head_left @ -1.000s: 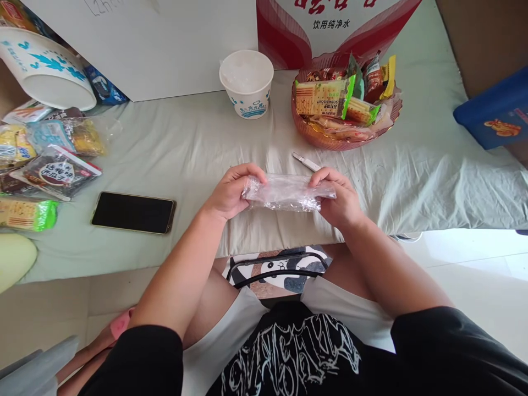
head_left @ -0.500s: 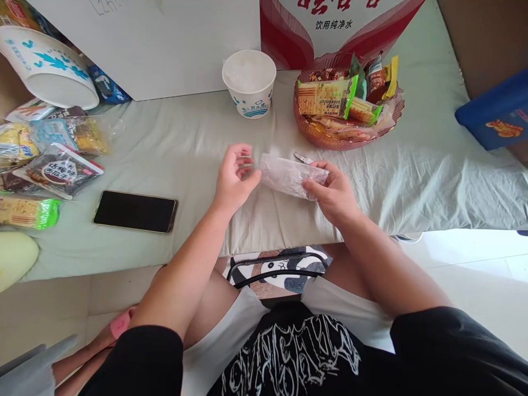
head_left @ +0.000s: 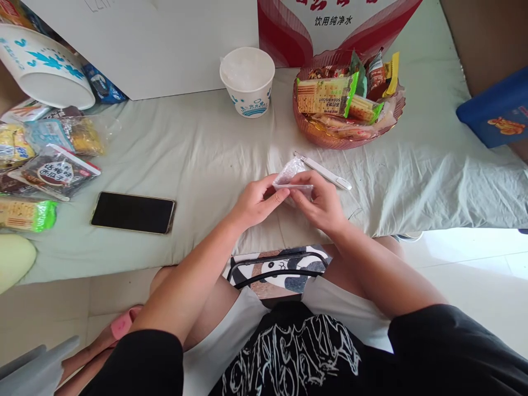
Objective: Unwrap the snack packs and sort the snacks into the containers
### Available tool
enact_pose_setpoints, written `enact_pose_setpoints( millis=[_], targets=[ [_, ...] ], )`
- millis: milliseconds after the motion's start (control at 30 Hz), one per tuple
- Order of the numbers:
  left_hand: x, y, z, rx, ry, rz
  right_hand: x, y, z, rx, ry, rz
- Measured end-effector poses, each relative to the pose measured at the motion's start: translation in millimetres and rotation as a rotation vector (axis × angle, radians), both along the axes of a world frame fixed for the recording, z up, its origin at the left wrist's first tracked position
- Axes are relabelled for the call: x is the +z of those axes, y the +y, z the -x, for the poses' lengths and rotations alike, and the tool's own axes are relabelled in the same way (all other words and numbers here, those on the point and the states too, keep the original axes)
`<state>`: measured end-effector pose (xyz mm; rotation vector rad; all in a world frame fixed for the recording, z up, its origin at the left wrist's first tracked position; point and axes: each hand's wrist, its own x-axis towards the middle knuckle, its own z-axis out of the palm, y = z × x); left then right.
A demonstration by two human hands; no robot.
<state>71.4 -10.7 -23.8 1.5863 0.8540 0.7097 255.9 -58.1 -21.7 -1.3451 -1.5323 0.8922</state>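
My left hand [head_left: 258,201] and my right hand [head_left: 317,199] meet over the pale green cloth [head_left: 198,159], both pinching a small crumpled clear plastic wrapper [head_left: 291,171] folded between the fingertips. Just behind the wrapper lies a white pen-like cutter [head_left: 325,171] on the cloth. A red-brown bowl [head_left: 313,135] heaped with biscuit and snack packets stands behind my right hand. A white paper cup [head_left: 247,81] with clear plastic inside stands behind my left hand.
A black phone [head_left: 133,212] lies flat to the left. Several snack packets [head_left: 53,165] crowd the left edge beside a tipped white paper tub [head_left: 45,69]. A white box and a red-and-white carton [head_left: 330,22] stand at the back, a blue item [head_left: 493,110] at right.
The wrapper was stretched wide between both hands; my left hand let go briefly, then came back. Now both hands hold it folded small, nearer the cutter.
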Motion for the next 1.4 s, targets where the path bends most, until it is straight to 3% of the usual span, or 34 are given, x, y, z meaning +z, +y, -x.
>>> enact_pose_setpoints(
  millis=[100, 167, 333, 467, 600, 733, 900, 1067, 1200, 1333, 1400],
  targets=[
    [6.6, 2, 1, 0.020, -0.028, 0.031, -5.0, 4, -3, -0.170, 0.041, -0.047],
    [8.9, 3, 1, -0.002, -0.056, 0.057, -8.9, 5, -4, -0.202, 0.090, -0.052],
    [6.2, 5, 2, 0.010, -0.028, 0.068, -14.4, 7, -5, -0.056, 0.320, 0.182],
    [5.5, 7, 4, 0.009, -0.014, 0.017, -10.4, 8, -10, -0.042, 0.367, 0.213],
    [7.9, 8, 5, -0.053, -0.009, 0.028, -2.3, 6, -17, 0.150, 0.400, 0.342],
    [10.5, 11, 7, -0.021, 0.026, 0.002, 1.6, 3, -16, 0.101, 0.447, 0.291],
    [13.1, 15, 13, -0.100, 0.000, 0.011, 2.4, 0, -8, 0.078, 0.431, 0.300],
    [14.0, 18, 24, 0.072, -0.084, 0.036, 14.3, 5, -4, -0.059, 0.282, 0.128],
    [15.7, 19, 31, 0.097, -0.063, 0.023, 52.4, 42, 1, -0.113, 0.035, -0.077],
    [16.3, 20, 31, 0.103, -0.033, 0.017, 104.5, 122, 13, -0.223, -0.269, -0.241],
    [16.3, 21, 30, 0.104, -0.026, 0.014, 120.3, 169, 19, -0.251, -0.405, -0.267]
  ],
)
